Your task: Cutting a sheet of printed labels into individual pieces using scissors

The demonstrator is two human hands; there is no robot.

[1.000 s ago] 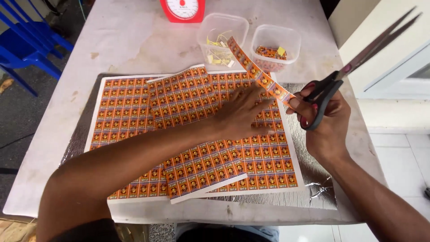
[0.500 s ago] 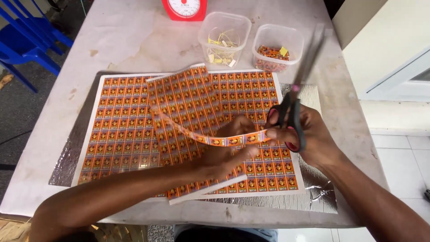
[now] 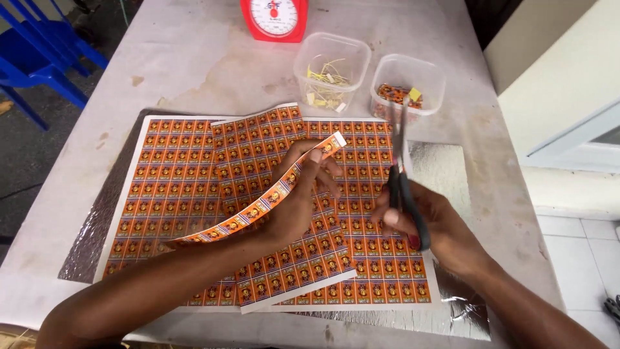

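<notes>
Step in hand: cutting a strip of orange labels [image 3: 258, 208] into single pieces, judged from the tools held.
Method: the strip is best fed squarely between the blades at a printed border, kept taut and flat, with the fingers well back from the cutting line.
Strip position: raised above the label sheets [image 3: 181, 187], curving from the left forearm up to the left fingertips; free end near the scissors.
Left hand [image 3: 294, 203]: closed in a pinch on the strip, thumb and fingers bent around its upper part.
Right hand [image 3: 429, 226]: closed on the black handles of the scissors [image 3: 400, 174]; blades point away from the person and look nearly shut.
Sheets: lying overlapped on silver foil [image 3: 445, 171] on the worktop [image 3: 194, 58].
Beyond the sheets: two clear plastic tubs [image 3: 332, 71], one with pale offcuts, one with orange cut pieces; red kitchen scale [image 3: 274, 19].
</notes>
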